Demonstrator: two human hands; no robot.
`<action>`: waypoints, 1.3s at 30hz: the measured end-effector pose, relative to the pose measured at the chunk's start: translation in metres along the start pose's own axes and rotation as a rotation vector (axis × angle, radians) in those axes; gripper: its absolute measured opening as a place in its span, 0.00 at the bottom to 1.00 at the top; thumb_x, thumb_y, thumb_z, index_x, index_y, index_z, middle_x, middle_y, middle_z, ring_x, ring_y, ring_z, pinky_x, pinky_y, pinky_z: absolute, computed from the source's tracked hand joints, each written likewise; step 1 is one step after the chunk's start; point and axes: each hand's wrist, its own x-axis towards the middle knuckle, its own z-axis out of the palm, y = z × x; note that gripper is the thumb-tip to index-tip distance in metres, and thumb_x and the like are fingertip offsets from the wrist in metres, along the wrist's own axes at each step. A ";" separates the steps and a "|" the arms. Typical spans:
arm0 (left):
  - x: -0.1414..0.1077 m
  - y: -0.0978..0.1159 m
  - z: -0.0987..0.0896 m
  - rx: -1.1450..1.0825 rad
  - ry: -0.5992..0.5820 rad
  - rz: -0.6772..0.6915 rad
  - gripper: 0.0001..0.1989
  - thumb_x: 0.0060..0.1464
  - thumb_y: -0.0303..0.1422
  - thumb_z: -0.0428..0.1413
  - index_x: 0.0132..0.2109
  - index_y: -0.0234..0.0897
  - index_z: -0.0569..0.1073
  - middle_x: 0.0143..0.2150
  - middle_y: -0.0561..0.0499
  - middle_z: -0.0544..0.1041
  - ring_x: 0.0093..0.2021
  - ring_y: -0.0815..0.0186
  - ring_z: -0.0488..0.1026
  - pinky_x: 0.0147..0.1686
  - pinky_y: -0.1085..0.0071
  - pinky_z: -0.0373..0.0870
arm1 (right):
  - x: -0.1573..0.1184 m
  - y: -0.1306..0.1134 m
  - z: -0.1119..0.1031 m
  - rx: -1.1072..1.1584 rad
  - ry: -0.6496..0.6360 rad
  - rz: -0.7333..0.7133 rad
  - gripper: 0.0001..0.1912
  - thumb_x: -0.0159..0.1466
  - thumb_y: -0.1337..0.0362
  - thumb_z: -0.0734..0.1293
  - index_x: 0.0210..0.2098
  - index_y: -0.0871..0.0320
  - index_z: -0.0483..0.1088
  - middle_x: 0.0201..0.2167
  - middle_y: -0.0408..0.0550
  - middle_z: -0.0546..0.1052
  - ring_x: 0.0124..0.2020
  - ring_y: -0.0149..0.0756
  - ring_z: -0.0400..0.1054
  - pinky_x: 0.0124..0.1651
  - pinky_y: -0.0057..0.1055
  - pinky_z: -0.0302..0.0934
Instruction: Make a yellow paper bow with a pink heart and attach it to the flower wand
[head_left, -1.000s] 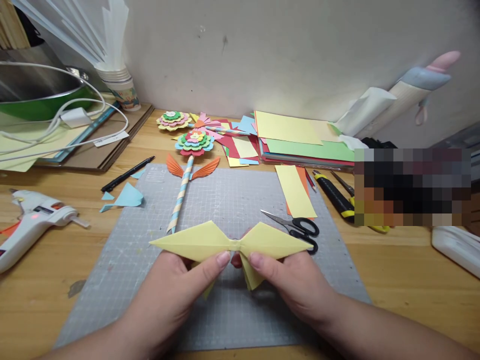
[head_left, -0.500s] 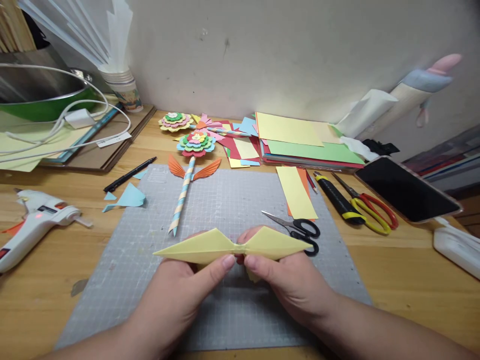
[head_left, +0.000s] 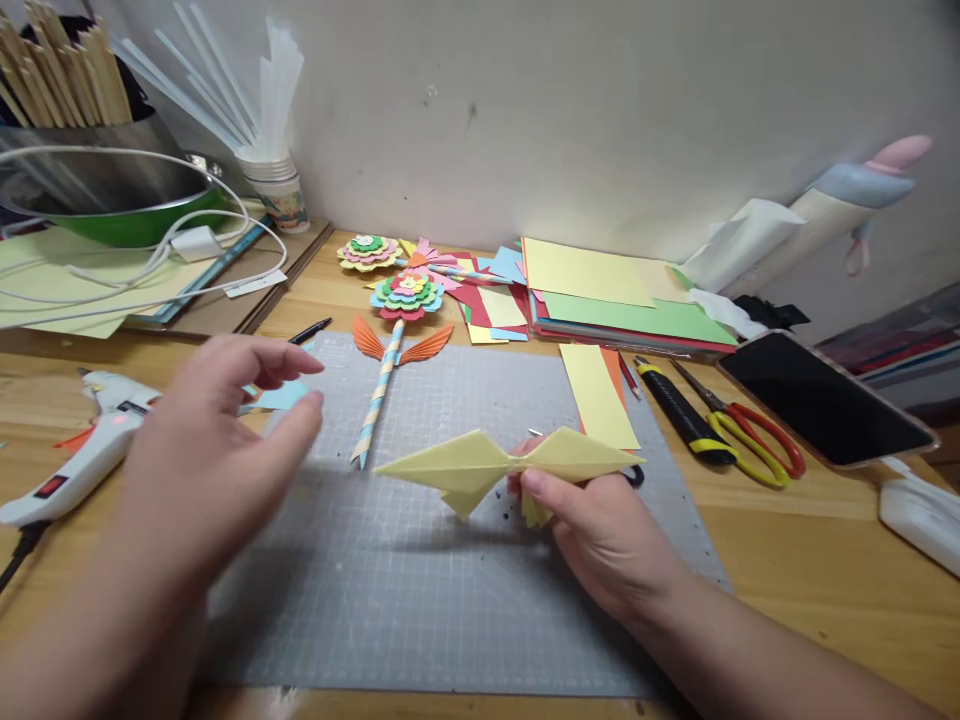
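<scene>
Over the middle of the grey cutting mat (head_left: 420,620), the thumb and fingers of the right hand (head_left: 615,540) are pinched on the narrow waist of a yellow folded paper (head_left: 457,470), whose two pointed wings stretch out to either side, with smaller flaps hanging below. The left hand (head_left: 217,440) is free, its thumb and fingers curved and parted wide, raised over the mat's left edge; seen from here, it partly covers a white glue gun (head_left: 64,480) and a light-blue paper scrap (head_left: 285,396). Between the hands but farther back, a paper flower (head_left: 407,296) lies with its striped stem pointing towards the person, orange pleated leaves at either side. Beyond the right hand, black-handled scissors (head_left: 637,477) are mostly hidden, near a yellow strip (head_left: 600,395). Farther right lie a black-and-yellow cutter (head_left: 679,405), red-and-yellow pliers (head_left: 757,435) and a phone (head_left: 829,400).
</scene>
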 end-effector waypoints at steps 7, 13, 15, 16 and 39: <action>0.038 -0.037 -0.004 0.665 -0.444 -0.034 0.23 0.55 0.48 0.46 0.42 0.33 0.74 0.44 0.34 0.75 0.49 0.37 0.68 0.38 0.51 0.62 | -0.002 0.004 -0.001 -0.134 -0.123 0.030 0.06 0.56 0.60 0.73 0.32 0.53 0.74 0.29 0.37 0.74 0.32 0.27 0.64 0.40 0.27 0.58; 0.031 -0.034 0.006 0.548 -0.314 -0.067 0.15 0.55 0.40 0.47 0.37 0.37 0.74 0.39 0.43 0.77 0.45 0.47 0.72 0.42 0.55 0.62 | -0.006 0.003 -0.002 -0.170 -0.154 -0.009 0.06 0.57 0.61 0.72 0.33 0.54 0.73 0.31 0.39 0.74 0.33 0.28 0.64 0.38 0.28 0.57; 0.026 -0.030 0.008 0.477 -0.205 -0.091 0.12 0.56 0.39 0.47 0.39 0.40 0.72 0.38 0.49 0.78 0.38 0.57 0.73 0.38 0.63 0.64 | -0.007 0.003 -0.002 -0.215 -0.151 -0.034 0.07 0.57 0.60 0.72 0.33 0.54 0.72 0.31 0.39 0.73 0.33 0.29 0.64 0.38 0.28 0.57; 0.024 -0.029 0.008 0.426 -0.144 -0.105 0.12 0.56 0.40 0.47 0.40 0.41 0.71 0.37 0.51 0.78 0.34 0.60 0.73 0.34 0.67 0.65 | -0.008 0.002 -0.002 -0.245 -0.152 -0.046 0.07 0.57 0.60 0.71 0.32 0.55 0.72 0.31 0.40 0.73 0.33 0.29 0.63 0.37 0.28 0.57; 0.032 -0.035 0.011 0.629 -0.389 0.028 0.26 0.58 0.51 0.42 0.46 0.33 0.71 0.44 0.39 0.76 0.48 0.44 0.70 0.34 0.63 0.57 | -0.008 -0.007 0.004 -0.365 -0.196 -0.085 0.05 0.57 0.62 0.69 0.30 0.55 0.70 0.28 0.42 0.71 0.32 0.33 0.64 0.36 0.32 0.60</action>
